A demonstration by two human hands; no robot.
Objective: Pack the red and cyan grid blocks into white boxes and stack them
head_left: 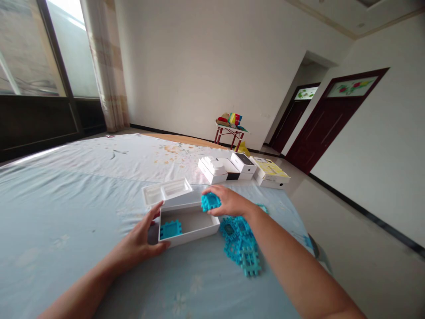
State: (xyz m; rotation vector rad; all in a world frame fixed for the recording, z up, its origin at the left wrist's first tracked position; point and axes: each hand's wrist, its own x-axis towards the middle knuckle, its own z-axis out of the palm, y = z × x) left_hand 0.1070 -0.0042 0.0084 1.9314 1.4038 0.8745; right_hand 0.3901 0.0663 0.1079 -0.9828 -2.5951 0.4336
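My left hand (146, 237) grips the left end of an open white box (195, 235), thumb at the near side and fingers at the far side. In that box a blue square plastic building block (171, 229) with toothed edges lies at the left end. Above the box's right end, my right hand (229, 201) is closed on another blue building block (210, 202). Several similar blue blocks (241, 241) lie in a pile on the cloth right of the box, partly hidden by my right forearm.
A white plastic tray insert (168, 190) lies just beyond the box. Farther back stand more white boxes (244, 165) and a yellow-topped box (270, 170). A pale flowered cloth (79, 221) covers the surface; its right edge drops off beyond the block pile.
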